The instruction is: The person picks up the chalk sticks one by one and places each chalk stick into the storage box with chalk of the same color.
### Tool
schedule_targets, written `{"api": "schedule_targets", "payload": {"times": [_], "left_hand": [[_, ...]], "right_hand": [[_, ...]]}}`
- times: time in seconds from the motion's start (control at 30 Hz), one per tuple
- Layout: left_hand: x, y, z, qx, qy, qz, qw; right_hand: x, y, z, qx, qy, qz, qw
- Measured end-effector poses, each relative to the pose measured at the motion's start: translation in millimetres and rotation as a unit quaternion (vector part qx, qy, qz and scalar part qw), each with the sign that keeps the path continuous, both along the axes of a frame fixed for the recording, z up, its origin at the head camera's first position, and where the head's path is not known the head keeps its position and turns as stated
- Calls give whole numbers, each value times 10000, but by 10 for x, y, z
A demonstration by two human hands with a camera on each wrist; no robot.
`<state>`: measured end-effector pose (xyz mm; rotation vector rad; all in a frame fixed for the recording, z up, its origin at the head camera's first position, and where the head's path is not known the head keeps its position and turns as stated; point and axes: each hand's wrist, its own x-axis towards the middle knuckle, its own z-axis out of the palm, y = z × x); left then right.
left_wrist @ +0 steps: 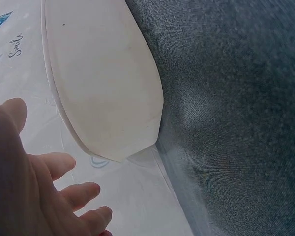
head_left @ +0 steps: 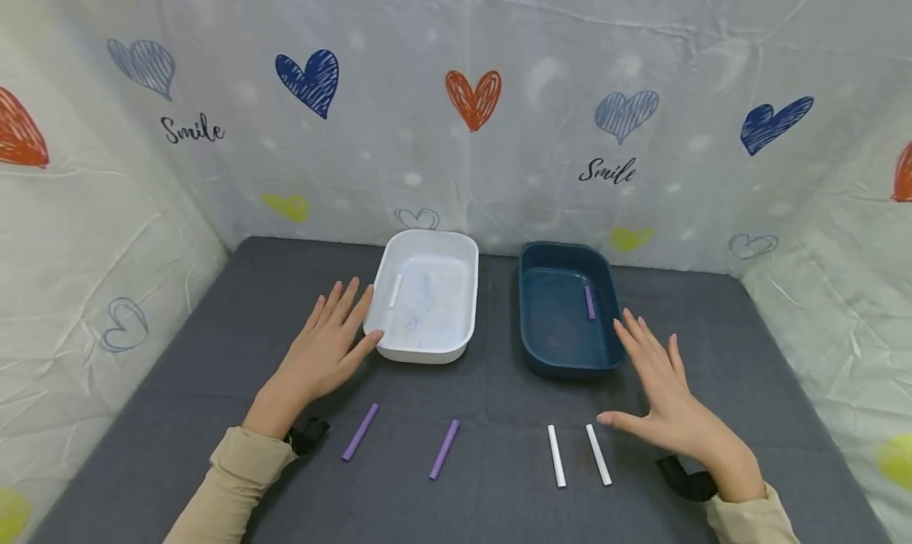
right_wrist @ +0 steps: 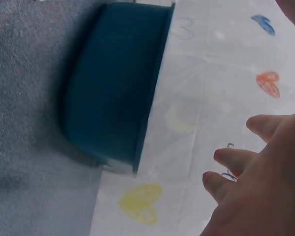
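My left hand (head_left: pixel 323 351) is spread with straight fingers beside the left wall of the white tub (head_left: pixel 425 355); whether it touches the rim I cannot tell. A white chalk stick (head_left: pixel 395 291) lies inside that tub. My right hand (head_left: pixel 670 405), fingers apart and holding nothing, hovers by the right front of the dark blue tub (head_left: pixel 570 366). In the blue tub lies a purple chalk stick (head_left: pixel 590 302). Two purple chalk sticks, a left one (head_left: pixel 360 432) and a right one (head_left: pixel 445 450), lie on the table, with two white chalk sticks (head_left: pixel 556 456) near my right thumb.
Dark grey cloth covers the table (head_left: pixel 492 496). Behind the tubs, a pale curtain (head_left: pixel 399 156) printed with hearts rises at the table's back edge, and it continues along both sides. A gap of cloth separates the two tubs.
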<state>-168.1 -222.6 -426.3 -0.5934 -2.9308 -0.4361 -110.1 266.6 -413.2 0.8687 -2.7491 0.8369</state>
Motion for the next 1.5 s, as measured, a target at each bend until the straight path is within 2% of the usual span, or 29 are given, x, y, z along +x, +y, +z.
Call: {"api": "schedule_targets", "payload": {"times": [0.3, 0.5, 0.8, 0.93, 1.13, 1.23, 1.5], "left_hand": [[-16, 19, -2, -42, -2, 4, 10000], [-13, 33, -3, -43, -36, -10, 10000], [-17, 49, -10, 19, -69, -37, 10000], [-11, 39, -23, 5, -51, -16, 10000], [-10, 38, -26, 55, -40, -42, 10000], [-16, 50, -28, 88, -30, -59, 9999], [-16, 100, -42, 107, -119, -79, 9998]], "right_hand": [[7, -65, -33, -163, -319, 302, 9989], [18, -131, -23, -312, -685, 584, 9955], [59, -226, -3, -385, -830, 956, 9912], [98, -267, 24, -341, -980, 911, 9904], [182, -313, 56, -87, -928, 639, 9936], [202, -344, 42, -10, -876, 675, 9939], [218, -417, -38, 154, -1094, 799, 9907]]}}
